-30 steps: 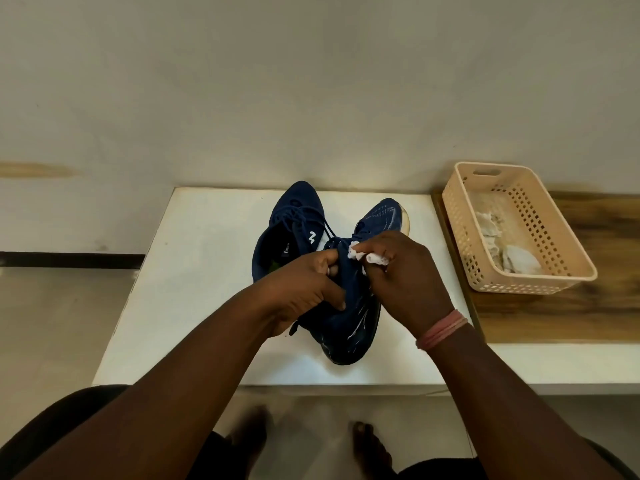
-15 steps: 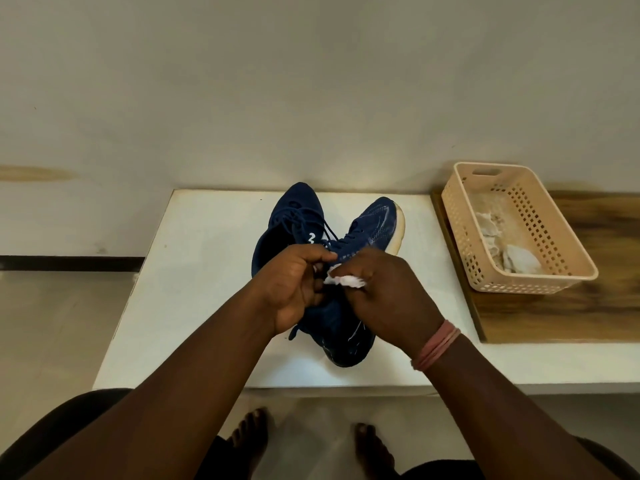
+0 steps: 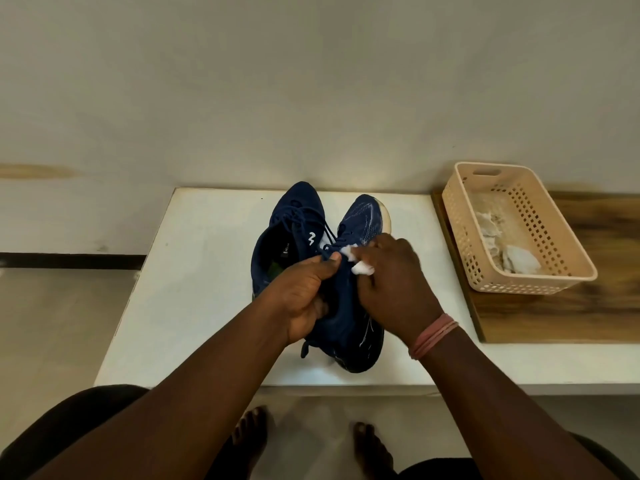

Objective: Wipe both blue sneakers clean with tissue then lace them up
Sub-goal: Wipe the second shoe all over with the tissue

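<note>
The left hand (image 3: pixel 304 292) grips the near sneaker (image 3: pixel 349 306); the right hand (image 3: pixel 394 282) pinches white tissue (image 3: pixel 362 268). Bare white table (image 3: pixel 194 271) lies leftwards.

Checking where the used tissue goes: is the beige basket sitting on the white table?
No, the beige basket rests on the wooden board to the right of the white table.

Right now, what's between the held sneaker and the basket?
Head view: bare white table top, then the wooden board's edge under the basket. Nothing lies loose between it and the held sneaker.
</note>
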